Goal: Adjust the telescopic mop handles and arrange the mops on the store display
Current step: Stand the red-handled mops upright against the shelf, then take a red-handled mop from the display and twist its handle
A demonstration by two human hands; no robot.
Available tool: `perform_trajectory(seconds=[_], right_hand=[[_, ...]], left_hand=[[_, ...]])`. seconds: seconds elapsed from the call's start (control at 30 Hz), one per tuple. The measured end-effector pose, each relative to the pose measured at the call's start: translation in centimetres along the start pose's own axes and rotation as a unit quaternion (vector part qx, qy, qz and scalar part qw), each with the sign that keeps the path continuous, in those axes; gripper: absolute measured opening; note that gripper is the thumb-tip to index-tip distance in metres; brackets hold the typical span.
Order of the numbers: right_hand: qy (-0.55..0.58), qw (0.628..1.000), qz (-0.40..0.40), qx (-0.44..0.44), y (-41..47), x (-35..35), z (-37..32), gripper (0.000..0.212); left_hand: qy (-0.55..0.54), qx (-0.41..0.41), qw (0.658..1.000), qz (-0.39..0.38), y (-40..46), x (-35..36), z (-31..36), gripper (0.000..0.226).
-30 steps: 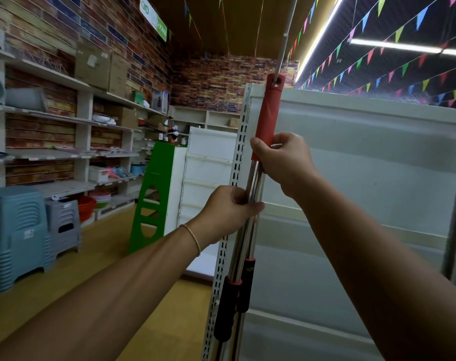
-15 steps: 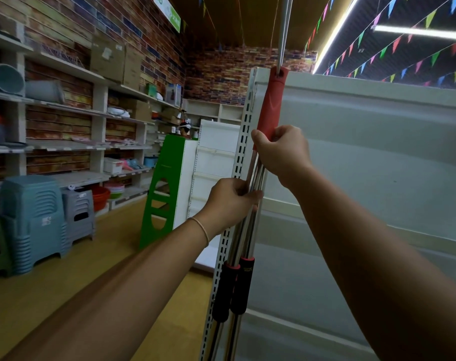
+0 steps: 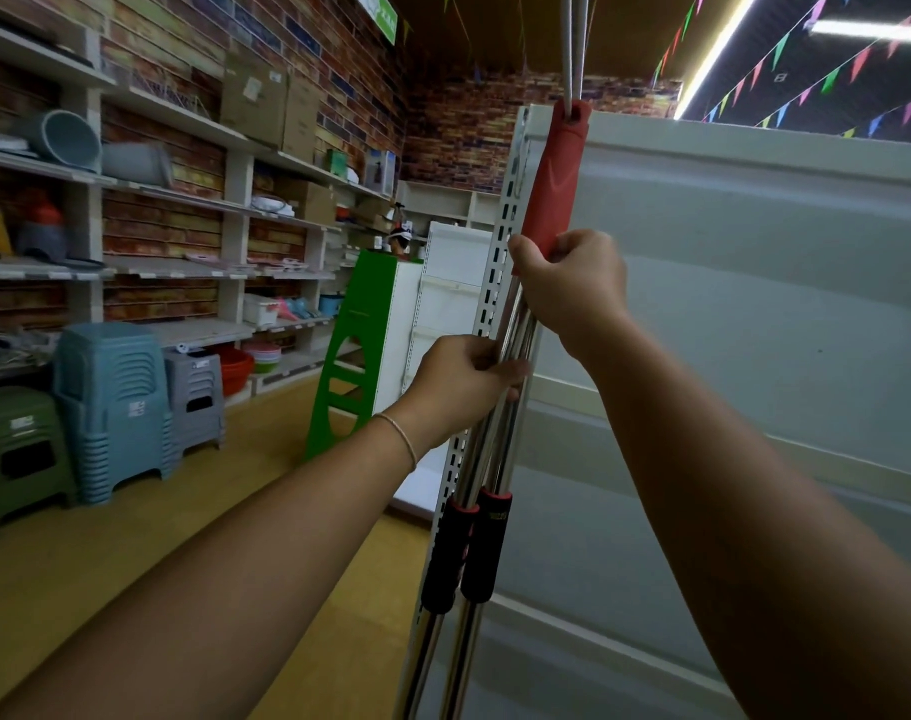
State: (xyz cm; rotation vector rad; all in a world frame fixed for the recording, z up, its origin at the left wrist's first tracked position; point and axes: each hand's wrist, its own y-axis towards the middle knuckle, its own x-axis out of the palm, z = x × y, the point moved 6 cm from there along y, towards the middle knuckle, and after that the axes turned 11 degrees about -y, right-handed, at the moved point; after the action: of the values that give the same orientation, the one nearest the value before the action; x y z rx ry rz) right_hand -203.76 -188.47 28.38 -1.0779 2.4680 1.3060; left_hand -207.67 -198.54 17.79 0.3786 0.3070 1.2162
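Two chrome mop poles (image 3: 487, 459) stand upright together against the slotted upright (image 3: 500, 262) of a white display panel (image 3: 754, 304). Each pole carries a black twist collar (image 3: 487, 548) low down. A red grip (image 3: 554, 189) tops one pole, and a thin white pole section (image 3: 575, 44) rises past the frame's top. My right hand (image 3: 572, 291) grips the lower end of the red grip. My left hand (image 3: 463, 381) holds the chrome poles just below it. The mop heads are out of view.
Left of the panel stand a green step frame (image 3: 349, 366) and a white shelf unit (image 3: 443, 283). Stacked plastic stools (image 3: 110, 407) sit on the yellow floor at left, under wall shelves (image 3: 183, 262) of housewares. Bunting hangs from the ceiling.
The view has shifted nearer and to the right. Both hands keep their hold on the poles, with the red grip slightly higher against the panel's top edge.
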Motion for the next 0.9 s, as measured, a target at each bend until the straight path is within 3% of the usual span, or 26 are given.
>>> perform_trajectory(seconds=[0.1,0.23,0.33,0.47,0.57,0.73,0.9], right_hand=[[-0.002,1.000,-0.003,0.007,-0.1,0.0,0.2,0.037],[-0.014,1.000,-0.005,0.014,-1.3,0.5,1.2,0.039],[-0.034,0.999,-0.007,0.025,-3.2,0.8,2.2,0.038],[-0.085,0.993,-0.022,0.073,-6.5,0.2,4.1,0.037],[-0.153,0.983,-0.035,0.095,-10.9,-1.2,7.4,0.046],[-0.241,0.956,-0.042,0.162,-20.3,-4.0,15.2,0.049],[-0.292,0.934,-0.038,0.202,-26.1,-8.4,17.6,0.041]], left_hand=[[0.002,-0.012,1.000,-0.001,-0.2,0.0,0.0,0.013],[0.016,-0.019,1.000,-0.003,-0.5,-0.1,0.3,0.028],[0.027,-0.013,1.000,-0.008,-1.2,0.1,0.6,0.011],[0.101,0.013,0.995,-0.010,-2.3,0.2,0.4,0.014],[0.211,0.006,0.975,-0.070,-5.7,-0.1,-3.6,0.032],[0.397,-0.045,0.905,-0.146,-15.0,-1.2,-13.9,0.049],[0.420,0.081,0.889,-0.163,-18.1,4.5,-11.0,0.042]])
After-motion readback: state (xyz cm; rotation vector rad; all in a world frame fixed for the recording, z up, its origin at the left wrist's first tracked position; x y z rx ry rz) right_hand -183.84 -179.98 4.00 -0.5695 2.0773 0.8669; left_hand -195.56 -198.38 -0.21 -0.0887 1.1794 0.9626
